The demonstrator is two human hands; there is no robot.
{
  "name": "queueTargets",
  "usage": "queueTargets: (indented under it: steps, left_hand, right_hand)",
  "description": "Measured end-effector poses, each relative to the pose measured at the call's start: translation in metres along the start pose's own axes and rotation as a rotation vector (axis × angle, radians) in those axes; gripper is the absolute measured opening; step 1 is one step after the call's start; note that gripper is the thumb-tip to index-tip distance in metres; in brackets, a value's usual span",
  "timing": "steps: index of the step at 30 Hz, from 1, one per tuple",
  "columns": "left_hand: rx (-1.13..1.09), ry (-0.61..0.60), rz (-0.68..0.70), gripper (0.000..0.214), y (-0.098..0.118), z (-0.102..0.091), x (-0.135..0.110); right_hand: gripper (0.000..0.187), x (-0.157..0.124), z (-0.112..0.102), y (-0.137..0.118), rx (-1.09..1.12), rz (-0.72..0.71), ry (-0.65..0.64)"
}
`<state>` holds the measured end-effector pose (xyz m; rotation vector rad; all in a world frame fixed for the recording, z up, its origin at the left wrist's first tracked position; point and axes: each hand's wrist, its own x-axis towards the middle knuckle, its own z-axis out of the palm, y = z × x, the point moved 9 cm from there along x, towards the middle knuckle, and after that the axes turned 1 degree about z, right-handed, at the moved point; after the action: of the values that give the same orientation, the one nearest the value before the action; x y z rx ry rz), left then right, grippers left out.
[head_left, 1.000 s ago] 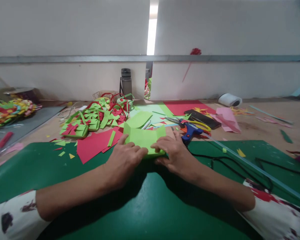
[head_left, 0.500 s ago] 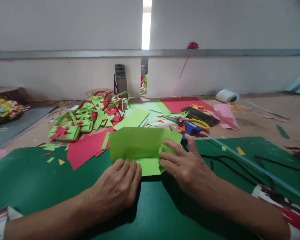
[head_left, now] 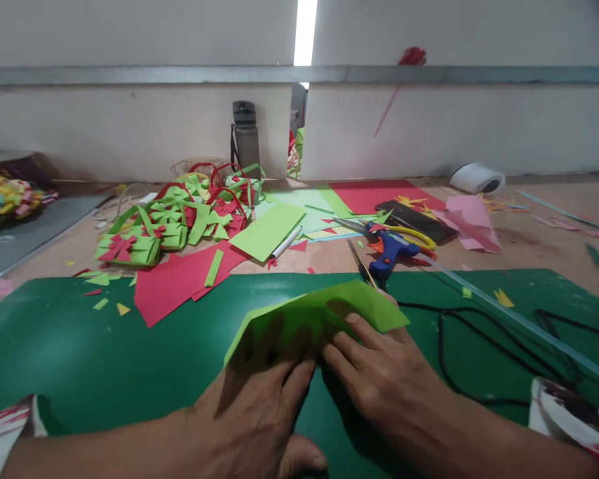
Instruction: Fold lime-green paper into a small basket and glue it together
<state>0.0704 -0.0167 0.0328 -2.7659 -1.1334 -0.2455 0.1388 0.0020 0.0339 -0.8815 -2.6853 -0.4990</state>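
Observation:
A folded sheet of bright green paper [head_left: 362, 303] stands bent over the green mat [head_left: 130, 359]. My left hand [head_left: 259, 402] presses into the fold from the near side. Its fingertips are in the paper's shadow and hard to make out, and the thumb sticks out to the right, away from the paper. Close beside it, my right hand [head_left: 374, 369] grips the right part of the sheet with bent fingers; its thumb is mostly hidden behind the paper.
Behind the mat lie a blue glue gun [head_left: 392, 253], scissors [head_left: 352, 226], a white pen [head_left: 287, 241] and red paper [head_left: 170, 283]. Green and red paper bags [head_left: 174, 226] are heaped at left, near a bottle [head_left: 246, 140]. A black cord [head_left: 442, 346] loops at right.
The green paper has tilted down towards me, its upper part folding over. My left hand has moved right and its fingers now reach into the fold. The view has dipped slightly.

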Motion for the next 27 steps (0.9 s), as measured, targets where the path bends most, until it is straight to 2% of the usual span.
queueTargets:
  steps: [2, 7, 11, 13, 15, 17, 19, 23, 27]
  left_hand:
    - [-0.083, -0.034, 0.025, 0.067, 0.002, 0.002, 0.003]
    - [-0.218, -0.159, -0.076, 0.067, -0.001, 0.021, 0.002]
    - [-0.290, -0.250, -0.075, 0.058, 0.004, 0.041, -0.001]
    - [-0.298, -0.268, -0.040, 0.057, 0.007, 0.044, -0.002]
    - [-0.306, -0.267, -0.029, 0.060, 0.008, 0.042, -0.002]
    - [-0.313, -0.288, -0.077, 0.064, 0.005, 0.039, -0.003]
    - [-0.319, -0.358, -0.164, 0.062, -0.001, 0.040, -0.008]
    - [-0.337, -0.402, -0.214, 0.058, -0.002, 0.040, -0.012]
    - [-0.315, -0.323, -0.167, 0.066, 0.000, 0.045, -0.009]
  right_hand:
    - [0.024, -0.001, -0.005, -0.004, -0.016, 0.024, 0.026]
    - [0.037, -0.012, -0.020, -0.024, -0.049, 0.012, 0.124]
    - [0.040, -0.009, -0.026, -0.039, 0.116, -0.086, 0.159]
    - [0.038, -0.002, -0.022, -0.039, 0.195, -0.081, 0.158]
    - [0.043, 0.005, -0.011, -0.033, 0.237, -0.011, 0.103]
    - [0.047, 0.009, 0.003, -0.026, 0.264, 0.075, 0.033]
    - [0.046, 0.010, 0.012, -0.022, 0.277, 0.132, -0.012]
    - [0.041, 0.012, 0.012, -0.024, 0.285, 0.128, -0.021]
    - [0.033, 0.016, 0.002, -0.024, 0.319, 0.121, 0.017]
